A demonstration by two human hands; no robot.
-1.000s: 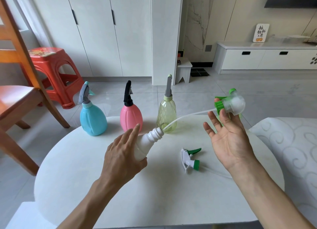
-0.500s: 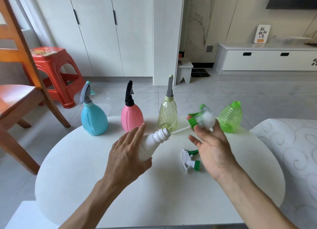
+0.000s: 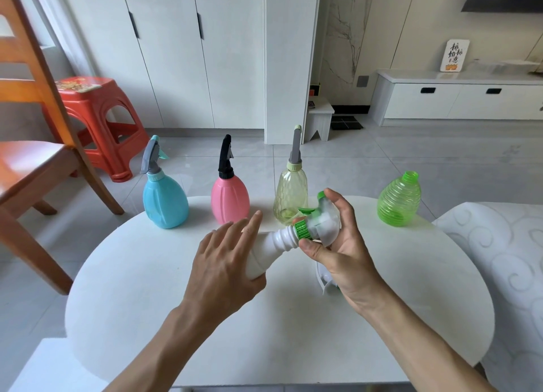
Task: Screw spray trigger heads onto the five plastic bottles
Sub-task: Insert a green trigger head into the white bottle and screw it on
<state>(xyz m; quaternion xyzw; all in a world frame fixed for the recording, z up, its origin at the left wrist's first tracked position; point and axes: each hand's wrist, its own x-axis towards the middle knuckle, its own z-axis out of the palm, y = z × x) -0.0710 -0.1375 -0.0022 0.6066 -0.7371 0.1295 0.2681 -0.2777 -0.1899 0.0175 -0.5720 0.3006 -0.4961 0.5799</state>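
Observation:
My left hand (image 3: 226, 262) holds a white bottle (image 3: 273, 246) tilted, neck pointing right. My right hand (image 3: 340, 244) grips a white trigger head with a green collar (image 3: 318, 222) pressed against the bottle's neck. At the table's far edge stand a blue bottle (image 3: 164, 200), a pink bottle (image 3: 230, 199) and a pale yellow bottle (image 3: 291, 195), each with a trigger head on. A green ribbed bottle (image 3: 399, 200) stands open-necked at the far right. Another white trigger head (image 3: 323, 280) lies on the table, mostly hidden under my right wrist.
The round white table (image 3: 264, 333) carries everything. A wooden chair (image 3: 32, 156) and a red plastic stool (image 3: 97, 118) stand to the left. A patterned white cushion (image 3: 499, 259) lies at the right edge.
My right hand has carried the trigger head left and down, feeding its tube into the white bottle until the green collar meets the neck. The left hand has kept the bottle tilted.

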